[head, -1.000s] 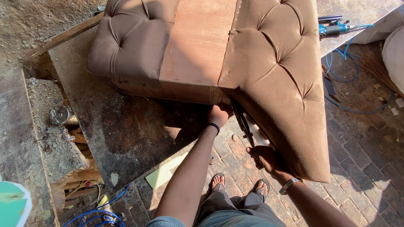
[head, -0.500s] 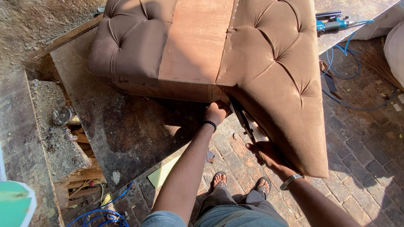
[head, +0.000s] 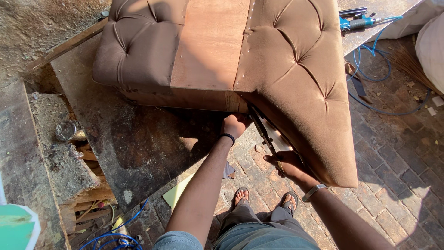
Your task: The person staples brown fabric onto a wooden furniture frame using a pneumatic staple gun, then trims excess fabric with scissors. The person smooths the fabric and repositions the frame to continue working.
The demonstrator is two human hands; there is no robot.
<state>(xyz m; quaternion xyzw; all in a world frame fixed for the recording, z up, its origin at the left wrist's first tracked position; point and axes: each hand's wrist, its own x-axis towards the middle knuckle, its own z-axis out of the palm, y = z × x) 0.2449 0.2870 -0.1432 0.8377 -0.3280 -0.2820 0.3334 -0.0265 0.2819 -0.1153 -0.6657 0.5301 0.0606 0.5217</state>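
Gripping the tufted brown cushion [head: 296, 78] underneath, my left hand [head: 234, 125] curled at its front edge; right hand [head: 290, 164] fingers clasped its overhanging side off the surface [head: 134, 143].

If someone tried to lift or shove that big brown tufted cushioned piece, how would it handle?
Probably heavy and stiff: the tufted seat piece shows a bare wooden panel, so a rigid frame seems likely. Its corner overhangs the workbench, so a push might tip it. The left hand and right hand sit under that edge; the plush fabric probably gives decent grip.

A brown button-tufted upholstered seat piece [head: 286, 69] lies on the workbench, one corner overhanging its edge.
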